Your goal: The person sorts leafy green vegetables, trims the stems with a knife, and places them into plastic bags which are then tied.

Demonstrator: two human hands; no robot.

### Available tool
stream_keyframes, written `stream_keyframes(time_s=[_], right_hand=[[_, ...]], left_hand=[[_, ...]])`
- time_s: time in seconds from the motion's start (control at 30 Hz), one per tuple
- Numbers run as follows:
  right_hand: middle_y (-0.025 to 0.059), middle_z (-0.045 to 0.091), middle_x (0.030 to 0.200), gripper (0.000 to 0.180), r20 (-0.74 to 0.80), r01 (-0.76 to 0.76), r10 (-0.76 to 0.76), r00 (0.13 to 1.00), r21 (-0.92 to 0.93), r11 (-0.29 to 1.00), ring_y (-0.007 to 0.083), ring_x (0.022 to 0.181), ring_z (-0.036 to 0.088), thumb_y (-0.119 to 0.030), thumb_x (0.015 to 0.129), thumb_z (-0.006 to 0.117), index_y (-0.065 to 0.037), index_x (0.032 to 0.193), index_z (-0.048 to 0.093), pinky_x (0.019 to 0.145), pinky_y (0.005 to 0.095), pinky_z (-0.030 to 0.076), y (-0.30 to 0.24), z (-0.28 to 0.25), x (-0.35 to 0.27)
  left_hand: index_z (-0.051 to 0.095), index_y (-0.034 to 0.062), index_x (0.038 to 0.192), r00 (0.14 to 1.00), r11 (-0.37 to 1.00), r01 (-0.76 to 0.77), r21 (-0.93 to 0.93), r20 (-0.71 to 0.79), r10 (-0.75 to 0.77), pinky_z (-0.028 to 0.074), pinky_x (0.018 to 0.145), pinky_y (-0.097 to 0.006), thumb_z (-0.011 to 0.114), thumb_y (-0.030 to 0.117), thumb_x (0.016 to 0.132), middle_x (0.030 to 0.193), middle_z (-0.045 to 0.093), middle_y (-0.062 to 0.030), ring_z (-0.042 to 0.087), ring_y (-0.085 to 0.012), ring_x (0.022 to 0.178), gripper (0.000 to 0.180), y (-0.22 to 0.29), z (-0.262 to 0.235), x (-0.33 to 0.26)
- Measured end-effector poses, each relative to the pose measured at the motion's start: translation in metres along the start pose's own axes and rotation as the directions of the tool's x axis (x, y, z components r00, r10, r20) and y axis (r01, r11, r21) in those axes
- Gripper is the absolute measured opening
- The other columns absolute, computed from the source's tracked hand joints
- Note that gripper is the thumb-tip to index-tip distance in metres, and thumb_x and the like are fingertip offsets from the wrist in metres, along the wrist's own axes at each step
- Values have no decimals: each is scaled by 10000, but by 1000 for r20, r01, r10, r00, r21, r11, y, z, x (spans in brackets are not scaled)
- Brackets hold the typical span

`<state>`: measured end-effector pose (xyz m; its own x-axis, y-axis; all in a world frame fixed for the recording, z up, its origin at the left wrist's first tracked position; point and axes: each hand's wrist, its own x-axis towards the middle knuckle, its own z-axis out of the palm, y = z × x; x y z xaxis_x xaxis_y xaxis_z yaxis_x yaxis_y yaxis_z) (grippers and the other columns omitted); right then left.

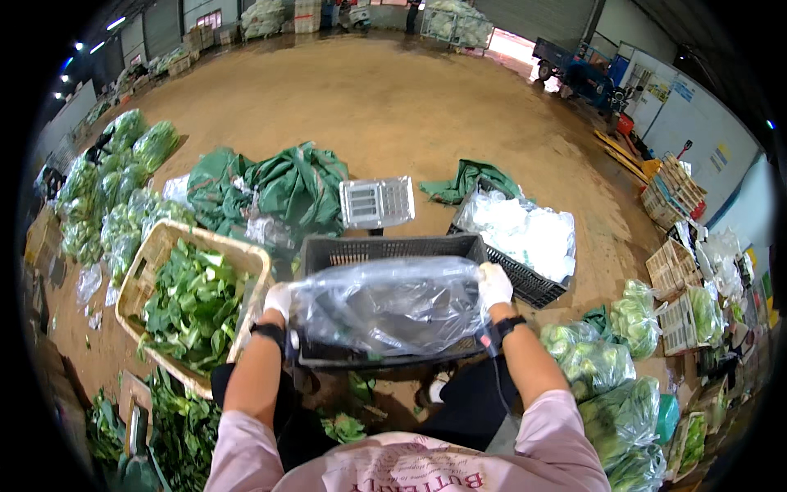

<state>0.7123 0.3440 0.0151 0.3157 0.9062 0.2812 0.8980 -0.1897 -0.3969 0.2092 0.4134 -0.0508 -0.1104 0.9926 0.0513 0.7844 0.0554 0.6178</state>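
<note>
Head view: both gloved hands, left hand [279, 300] and right hand [493, 284], grasp a clear plastic bag [385, 305] stretched over the dark crate [385, 248], seemingly ready for filling.

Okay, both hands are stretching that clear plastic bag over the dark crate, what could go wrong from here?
1. The thin clear plastic bag, pulled taut between the left hand and right hand, might tear or slip from one grip.
2. Its lower edge could snag on the dark crate rim.
3. The wicker basket of greens sits close by the left elbow.
</note>
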Motion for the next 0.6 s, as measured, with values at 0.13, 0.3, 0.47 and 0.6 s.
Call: stream_keyframes(time_s=[0.13,0.3,0.47,0.6], right_hand=[[114,687,1035,364,748,88,-30,663,-38,995,258,816,658,-337,852,545,-99,1098,666,778,409,507,1,-82,57],[105,673,934,342,565,-51,-56,823,172,984,231,787,638,-332,868,545,-55,1029,664,758,369,496,-16,-160,33],[96,660,834,345,449,-84,2,893,163,983,204,759,619,-326,885,544,-11,960,661,738,330,485,24,-105,-1],[94,688,827,361,450,-194,62,891,255,947,165,776,622,-323,889,567,23,900,671,739,296,475,37,-84,-57]], left_hand=[[653,57,1024,540,578,-766,281,-206,816,491,846,-384,554,167,877,1018,661,-138,621,-266,944,209,101,-71,42],[631,16,858,414,616,-729,298,-525,744,497,584,-418,603,88,779,716,641,-163,617,-336,633,111,213,-196,61],[652,56,927,691,748,-663,27,-362,626,518,654,-404,602,179,781,781,663,-151,647,-311,713,198,218,-131,-39],[666,42,967,905,920,-55,-387,369,210,495,800,-300,614,150,837,892,674,-117,643,-205,830,177,108,-70,-73]])
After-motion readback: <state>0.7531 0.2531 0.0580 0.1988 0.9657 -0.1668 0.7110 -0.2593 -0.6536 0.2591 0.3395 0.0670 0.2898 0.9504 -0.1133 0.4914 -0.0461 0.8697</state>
